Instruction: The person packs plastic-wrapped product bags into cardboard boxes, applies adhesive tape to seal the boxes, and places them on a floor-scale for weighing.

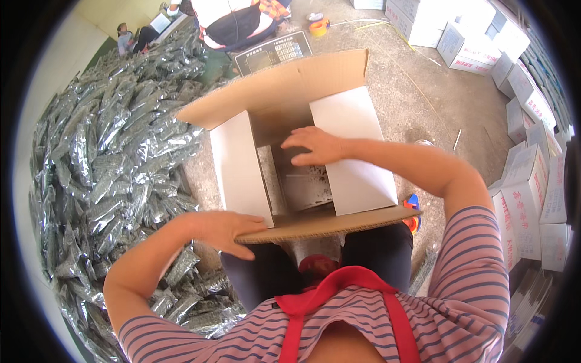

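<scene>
In front of my knees is a cardboard box (299, 227), white on the outer faces, brown inside. Its two white side flaps are folded inward, with a gap between them through which the dim inside shows. The long brown flaps at the far and near sides stick outward. My left hand (229, 229) rests at the near left corner, fingers spread over the edges of the near flap and the left white flap. My right hand (315, 145) hovers or rests over the gap beside the right white flap, fingers apart; contact cannot be told.
Clear plastic packs of dark goods (113, 136) are heaped at my left. A digital scale panel (274, 52) stands beyond the box. Orange-and-blue tape dispensers (412, 213) lie on the floor. White printed cartons (522, 213) line the right. A person (126, 40) sits far left.
</scene>
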`<state>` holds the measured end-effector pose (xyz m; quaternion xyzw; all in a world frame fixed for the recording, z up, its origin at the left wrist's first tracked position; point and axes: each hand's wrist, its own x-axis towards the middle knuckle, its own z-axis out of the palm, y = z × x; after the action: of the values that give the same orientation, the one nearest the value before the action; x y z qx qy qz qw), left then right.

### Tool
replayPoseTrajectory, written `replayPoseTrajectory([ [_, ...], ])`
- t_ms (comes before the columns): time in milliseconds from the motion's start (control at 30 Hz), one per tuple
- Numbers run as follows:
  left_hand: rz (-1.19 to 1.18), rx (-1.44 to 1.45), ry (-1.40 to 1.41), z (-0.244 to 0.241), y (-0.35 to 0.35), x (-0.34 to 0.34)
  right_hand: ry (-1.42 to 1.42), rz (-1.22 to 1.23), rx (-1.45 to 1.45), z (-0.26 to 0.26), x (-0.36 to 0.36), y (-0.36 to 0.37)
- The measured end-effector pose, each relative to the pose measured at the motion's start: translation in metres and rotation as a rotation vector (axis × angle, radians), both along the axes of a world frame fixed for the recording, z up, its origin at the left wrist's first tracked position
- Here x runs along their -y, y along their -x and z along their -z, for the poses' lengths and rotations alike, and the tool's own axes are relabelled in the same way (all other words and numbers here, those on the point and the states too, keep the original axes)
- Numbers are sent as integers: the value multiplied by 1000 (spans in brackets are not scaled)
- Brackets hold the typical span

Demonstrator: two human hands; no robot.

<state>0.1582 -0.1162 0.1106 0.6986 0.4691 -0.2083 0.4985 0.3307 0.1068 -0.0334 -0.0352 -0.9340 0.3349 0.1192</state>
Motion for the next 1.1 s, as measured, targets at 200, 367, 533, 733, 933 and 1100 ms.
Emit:
replayPoseTrajectory([
  [200,-331,-465,-926,68,42,-27,-562,117,-104,-143,-28,23],
  [367,-1312,-171,-1514,152,49,-13,-453,162,393,-141,-22,-8],
  [533,-1714,816,-1194,188,82,21,-556,116,264,-28,33,-54],
  [733,-1257,0,-1236,179,64,7,-422,872,156,6,-2,-121],
  [933,-1013,-188,-1291,208,89,-10,972,848,-274,35,40,-150],
  [1100,-1021,-229,-1259,191,78,0,490,1564,72,165,31,-280],
])
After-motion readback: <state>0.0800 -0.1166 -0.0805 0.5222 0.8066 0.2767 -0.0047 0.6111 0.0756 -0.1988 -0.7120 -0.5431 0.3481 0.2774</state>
